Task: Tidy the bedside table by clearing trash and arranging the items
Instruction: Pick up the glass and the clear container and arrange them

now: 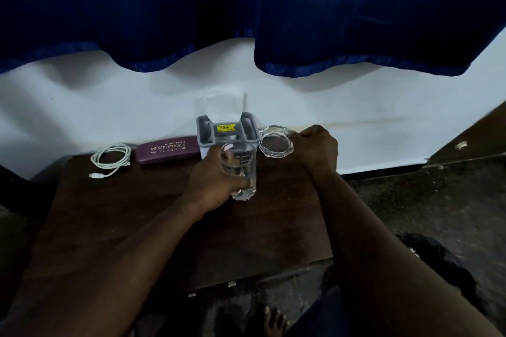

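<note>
On the dark wooden bedside table (137,227), my left hand (212,182) grips a clear drinking glass (243,172) that stands upright near the middle. Right behind the glass is a grey plastic holder (227,130) with a yellow price sticker. A round clear glass ashtray (276,142) sits to the holder's right; my right hand (317,148) has curled fingers at the ashtray's right rim, and the contact itself is hidden. A maroon spectacle case (167,149) and a coiled white cable (111,159) lie at the back left.
A white wall (82,107) runs close behind the table, with a dark blue curtain (246,8) hanging above it. Dark floor lies to the right, with a black bag-like heap (435,257) on it. A bare foot (275,321) shows below the table's front edge.
</note>
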